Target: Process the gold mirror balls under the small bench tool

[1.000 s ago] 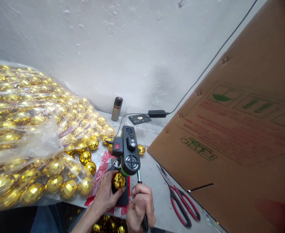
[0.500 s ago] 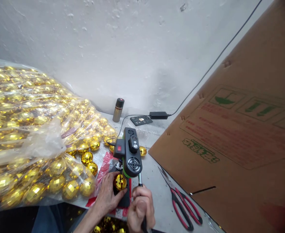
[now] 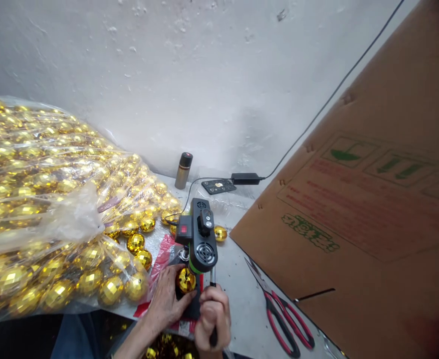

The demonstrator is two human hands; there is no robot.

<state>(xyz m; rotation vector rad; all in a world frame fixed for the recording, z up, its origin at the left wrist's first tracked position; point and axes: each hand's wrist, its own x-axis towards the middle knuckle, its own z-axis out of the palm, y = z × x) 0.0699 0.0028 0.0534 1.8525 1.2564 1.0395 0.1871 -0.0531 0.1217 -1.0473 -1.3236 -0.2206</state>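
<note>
Hands at lower centre: left hand [image 3: 166,302] steadies a gold ball [image 3: 185,280] under the small press [image 3: 199,235], right hand [image 3: 212,319] clamped on its lever [image 3: 212,304]; a slip could pinch fingers.

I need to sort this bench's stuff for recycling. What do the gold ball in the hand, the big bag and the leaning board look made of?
Gold ball, held by the left hand: probably plastic with a mirror-like gold coating; faceted, bright glints. Big bag: thin clear plastic film, wrinkled and glossy. Leaning board: brown corrugated cardboard, matte, with printed marks and staples.
</note>
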